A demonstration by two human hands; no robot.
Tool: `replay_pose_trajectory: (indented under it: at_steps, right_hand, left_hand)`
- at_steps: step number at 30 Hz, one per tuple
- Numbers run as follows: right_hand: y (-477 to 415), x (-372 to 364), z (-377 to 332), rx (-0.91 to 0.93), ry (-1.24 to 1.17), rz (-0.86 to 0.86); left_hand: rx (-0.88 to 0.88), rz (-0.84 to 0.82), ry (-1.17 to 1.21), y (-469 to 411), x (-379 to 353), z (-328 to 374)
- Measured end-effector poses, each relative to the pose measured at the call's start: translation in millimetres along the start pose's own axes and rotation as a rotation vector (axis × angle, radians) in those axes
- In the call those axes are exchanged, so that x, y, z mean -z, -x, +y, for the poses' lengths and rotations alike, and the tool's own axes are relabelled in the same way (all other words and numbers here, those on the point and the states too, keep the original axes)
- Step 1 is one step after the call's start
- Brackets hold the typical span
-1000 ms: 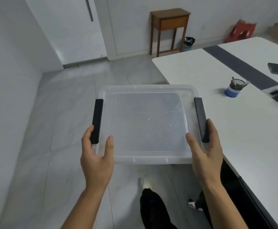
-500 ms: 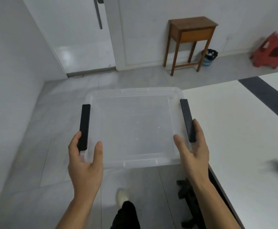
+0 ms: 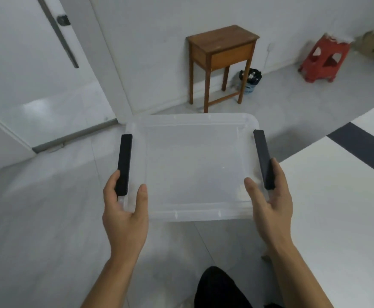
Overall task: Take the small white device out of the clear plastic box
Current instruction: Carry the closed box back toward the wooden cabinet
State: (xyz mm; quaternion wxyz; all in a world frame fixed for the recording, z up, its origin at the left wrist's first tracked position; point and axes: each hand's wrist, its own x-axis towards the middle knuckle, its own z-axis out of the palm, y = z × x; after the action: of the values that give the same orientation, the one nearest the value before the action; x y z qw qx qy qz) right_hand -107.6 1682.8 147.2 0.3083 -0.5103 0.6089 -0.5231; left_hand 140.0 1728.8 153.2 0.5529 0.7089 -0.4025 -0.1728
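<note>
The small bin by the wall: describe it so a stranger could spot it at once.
Find the wooden side table against the white back wall. The bin stands on the floor by the table's right legs. It is the only blue basket with a black liner; the red stool sits further right.

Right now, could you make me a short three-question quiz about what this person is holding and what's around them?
1. True or false: both hands grip the clear plastic lid by its near corners.
2. What colour are the two clips on the lid's sides?
3. Which stands against the far wall? A) a wooden side table B) a green chair C) a ladder

Key:
1. True: the left hand and right hand each hold a near corner, in the air above the floor.
2. Black.
3. A, the wooden side table, with a small bin beside it.
</note>
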Motion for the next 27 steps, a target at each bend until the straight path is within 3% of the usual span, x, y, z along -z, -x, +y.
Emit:
replay_pose_trajectory:
  at_steps: [8, 21, 27]
  right_hand:
    - [-196.1, -113.0, 41.5, -0.070, -0.023, 0.150]
    - [-559.0, -294.7, 18.4, -0.013, 0.023, 0.063]
    - [-704.9, -350.1, 44.3, -0.074, 0.060, 0.185]
  left_hand:
    - [-0.029, -0.146, -0.028, -212.1, -156.0, -27.6]
    - [0.004, -0.031, 0.012, -552.4, -350.7, -9.6]
    - [0.004, -0.155, 0.065, -690.9, -478.8, -20.6]
